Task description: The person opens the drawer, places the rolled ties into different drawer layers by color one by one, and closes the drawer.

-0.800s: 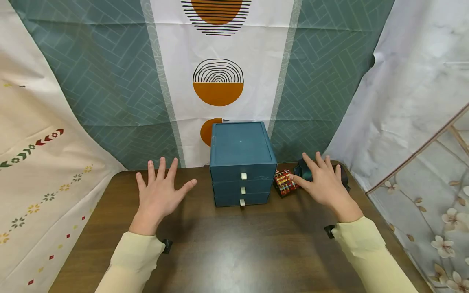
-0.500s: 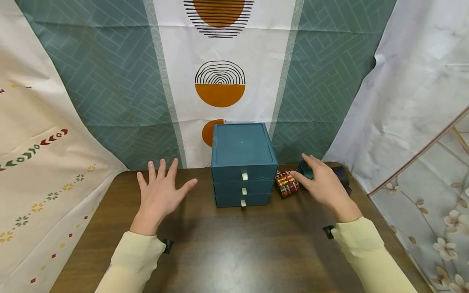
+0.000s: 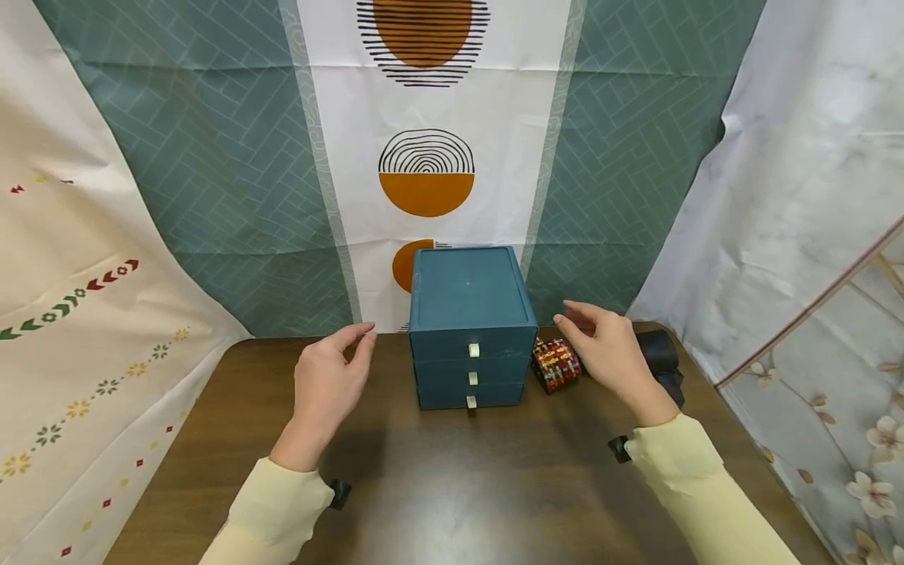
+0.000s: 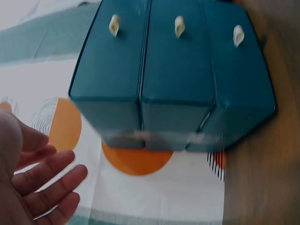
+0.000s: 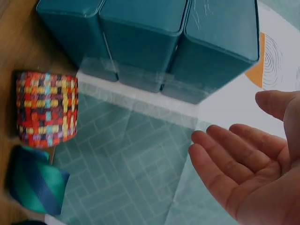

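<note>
A small blue three-drawer cabinet [image 3: 469, 286], each drawer with a pale pull tab, stands at the back middle of the table. To its left my left hand [image 3: 328, 380] hovers above the tabletop, fingers loosely bent and thumb near the index finger, holding nothing. On the other side my right hand [image 3: 610, 353] is raised with relaxed fingers, also holding nothing. Nearest to it is a rolled, multicoloured woven band [image 3: 558, 364] beside the cabinet. In the right wrist view a green and navy striped roll of fabric [image 5: 40, 183] lies next to that band; my right hand hides it in the head view.
A black bundle [image 3: 658, 351] lies at the back right corner of the brown wooden table [image 3: 452, 479]. Behind the table hangs a green and white patterned curtain [image 3: 247, 157]. Printed cloths close off the left and right sides.
Both hands were spread flat with straight fingers. Now their fingers have bent in, and both hands have turned inward toward the cabinet. The head view has tipped slightly up.
</note>
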Demonstrator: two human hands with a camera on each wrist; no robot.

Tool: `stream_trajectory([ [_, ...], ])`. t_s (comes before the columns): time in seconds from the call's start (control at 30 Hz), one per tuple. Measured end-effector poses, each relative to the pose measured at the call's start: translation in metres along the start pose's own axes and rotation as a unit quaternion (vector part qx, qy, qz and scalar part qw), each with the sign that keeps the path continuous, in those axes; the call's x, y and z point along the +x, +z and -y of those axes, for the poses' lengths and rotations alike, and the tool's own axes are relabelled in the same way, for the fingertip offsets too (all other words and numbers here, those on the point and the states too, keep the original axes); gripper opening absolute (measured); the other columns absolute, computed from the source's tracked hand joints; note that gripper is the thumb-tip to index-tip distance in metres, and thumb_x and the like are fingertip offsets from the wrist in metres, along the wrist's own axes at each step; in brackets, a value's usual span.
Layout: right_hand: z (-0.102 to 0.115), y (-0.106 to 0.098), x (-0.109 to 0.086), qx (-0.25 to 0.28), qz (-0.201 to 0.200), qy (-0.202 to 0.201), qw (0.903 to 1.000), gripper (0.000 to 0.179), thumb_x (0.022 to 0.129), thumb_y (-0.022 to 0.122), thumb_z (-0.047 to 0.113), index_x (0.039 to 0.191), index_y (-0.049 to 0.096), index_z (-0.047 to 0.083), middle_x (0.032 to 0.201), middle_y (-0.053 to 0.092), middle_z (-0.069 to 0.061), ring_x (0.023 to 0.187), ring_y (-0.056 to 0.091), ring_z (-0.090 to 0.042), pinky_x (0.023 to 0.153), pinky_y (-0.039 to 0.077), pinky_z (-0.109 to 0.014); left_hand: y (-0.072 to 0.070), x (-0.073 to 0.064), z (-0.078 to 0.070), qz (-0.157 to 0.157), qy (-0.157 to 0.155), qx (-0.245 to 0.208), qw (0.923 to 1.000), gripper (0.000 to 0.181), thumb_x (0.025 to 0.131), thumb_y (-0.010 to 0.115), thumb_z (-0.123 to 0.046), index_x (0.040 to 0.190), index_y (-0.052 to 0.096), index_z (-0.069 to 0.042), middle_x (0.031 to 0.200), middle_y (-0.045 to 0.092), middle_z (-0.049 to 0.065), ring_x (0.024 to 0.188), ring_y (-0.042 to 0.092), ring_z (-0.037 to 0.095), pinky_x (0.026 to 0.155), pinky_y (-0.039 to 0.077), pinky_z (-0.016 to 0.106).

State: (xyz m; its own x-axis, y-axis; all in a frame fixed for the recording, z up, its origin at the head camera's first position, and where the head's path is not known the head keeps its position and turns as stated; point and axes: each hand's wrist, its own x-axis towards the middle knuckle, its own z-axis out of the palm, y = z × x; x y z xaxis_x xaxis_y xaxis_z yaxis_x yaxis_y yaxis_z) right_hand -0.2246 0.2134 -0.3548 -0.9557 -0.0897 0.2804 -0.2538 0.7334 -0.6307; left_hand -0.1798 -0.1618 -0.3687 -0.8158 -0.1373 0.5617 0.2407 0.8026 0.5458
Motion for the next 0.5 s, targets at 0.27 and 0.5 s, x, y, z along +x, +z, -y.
stream_trajectory([
  [0.27,0.015,0.018,0.01,0.027,0.031,0.0,0.9992,0.067,0.089,0.044,0.062,0.14,0.044,0.019,0.123,0.063,-0.005,0.104,0.064,-0.019,0.085,0.053,-0.043,0.017,-0.013,-0.018,0.021,0.043,-0.134,0.9898,0.018,0.089,0.064,-0.025,0.102,0.074,-0.019,0.091,0.073,-0.008,0.072,0.064,0.001,0.063,0.054,0.018],
  [0.5,0.021,0.03,0.014,0.048,0.043,-0.012,0.9979,0.063,0.091,0.043,0.06,0.142,0.041,0.023,0.122,0.063,-0.003,0.103,0.064,-0.02,0.077,0.054,-0.039,0.037,-0.025,-0.027,0.089,0.027,-0.192,0.9771,0.019,0.088,0.066,-0.021,0.104,0.073,-0.016,0.094,0.072,-0.009,0.071,0.063,-0.001,0.063,0.054,0.018],
])
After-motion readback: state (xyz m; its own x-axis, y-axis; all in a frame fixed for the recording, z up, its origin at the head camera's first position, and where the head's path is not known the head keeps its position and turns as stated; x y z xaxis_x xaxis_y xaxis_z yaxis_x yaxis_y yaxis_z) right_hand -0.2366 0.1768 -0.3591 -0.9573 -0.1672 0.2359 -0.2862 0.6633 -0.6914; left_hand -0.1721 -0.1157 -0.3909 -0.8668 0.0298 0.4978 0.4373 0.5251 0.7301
